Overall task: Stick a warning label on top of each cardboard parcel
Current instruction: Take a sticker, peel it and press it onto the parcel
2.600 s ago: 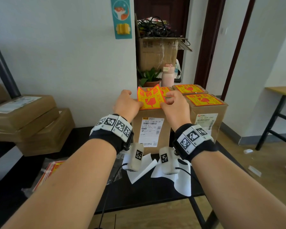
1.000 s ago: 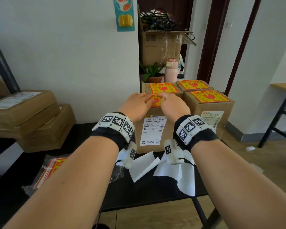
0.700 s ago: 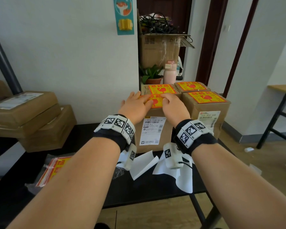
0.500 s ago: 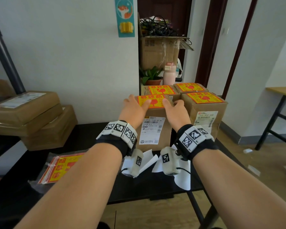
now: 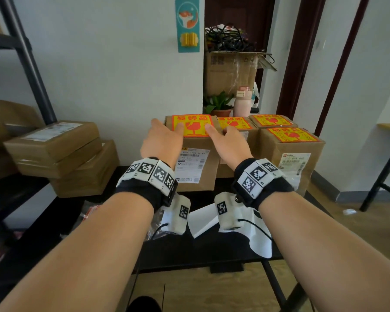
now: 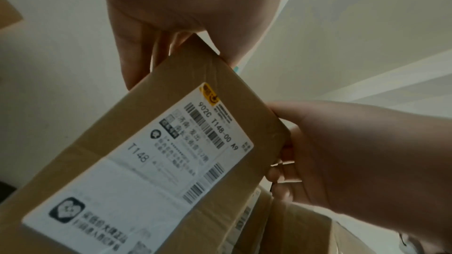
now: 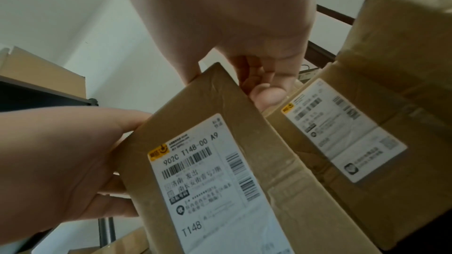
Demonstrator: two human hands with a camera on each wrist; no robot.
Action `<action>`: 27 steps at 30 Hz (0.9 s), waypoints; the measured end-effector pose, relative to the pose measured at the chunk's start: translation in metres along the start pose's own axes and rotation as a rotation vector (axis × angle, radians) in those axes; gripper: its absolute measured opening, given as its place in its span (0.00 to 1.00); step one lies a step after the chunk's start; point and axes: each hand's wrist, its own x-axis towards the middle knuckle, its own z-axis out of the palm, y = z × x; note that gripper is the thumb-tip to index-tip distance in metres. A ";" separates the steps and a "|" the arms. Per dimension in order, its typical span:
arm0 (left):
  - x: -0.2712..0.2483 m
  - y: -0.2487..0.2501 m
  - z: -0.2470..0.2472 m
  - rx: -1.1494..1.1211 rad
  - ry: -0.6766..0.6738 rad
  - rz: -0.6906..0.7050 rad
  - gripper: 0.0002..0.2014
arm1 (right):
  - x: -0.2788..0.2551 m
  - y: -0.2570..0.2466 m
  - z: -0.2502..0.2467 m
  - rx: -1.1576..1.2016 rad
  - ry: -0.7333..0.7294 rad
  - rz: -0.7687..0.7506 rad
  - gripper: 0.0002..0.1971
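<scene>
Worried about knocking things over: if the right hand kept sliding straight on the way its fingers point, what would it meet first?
Probably the second labelled parcel standing just behind and right of the front parcel that the right hand rests on; the potted plant stands further back. Depth is unclear.

Soft, even daylight fills the head view, sharp in the middle but bowed at its edges. Both wrist views are dimmer, muted, slightly blurred and strongly warped.
</scene>
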 end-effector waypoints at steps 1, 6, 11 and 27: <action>0.004 -0.004 -0.002 -0.024 0.007 -0.008 0.26 | 0.001 -0.004 0.004 0.015 -0.002 -0.006 0.39; 0.028 -0.020 -0.001 -0.136 -0.021 0.047 0.21 | 0.020 -0.016 0.017 0.026 -0.039 -0.032 0.36; 0.051 -0.024 0.006 -0.259 -0.100 0.020 0.12 | 0.042 -0.019 0.027 0.002 -0.064 -0.046 0.27; 0.067 -0.034 0.035 -0.331 -0.396 0.138 0.21 | 0.070 0.013 0.057 -0.249 -0.028 -0.140 0.26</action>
